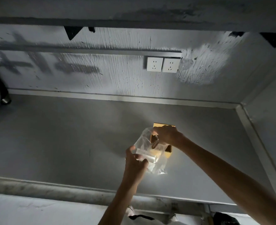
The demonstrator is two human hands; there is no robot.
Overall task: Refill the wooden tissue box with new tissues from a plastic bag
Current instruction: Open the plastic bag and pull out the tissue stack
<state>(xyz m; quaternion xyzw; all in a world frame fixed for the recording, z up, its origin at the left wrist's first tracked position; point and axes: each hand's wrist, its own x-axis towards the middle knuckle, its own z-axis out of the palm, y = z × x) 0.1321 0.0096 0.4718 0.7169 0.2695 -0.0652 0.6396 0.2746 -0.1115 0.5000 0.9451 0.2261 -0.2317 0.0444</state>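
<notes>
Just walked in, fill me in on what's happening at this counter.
A person is working over a grey counter under a spot of light. The left hand grips the lower part of a clear plastic bag, and the right hand pinches its top. The bag hangs right in front of the wooden tissue box, which is open at the top. Whether tissues remain in the bag is unclear.

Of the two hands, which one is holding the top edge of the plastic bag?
The right hand pinches the plastic bag at its top edge, over the wooden box. The left hand grips it lower down.

Unfinished workshop/utility rm: rough plastered wall, steel counter, twin sockets.
</notes>
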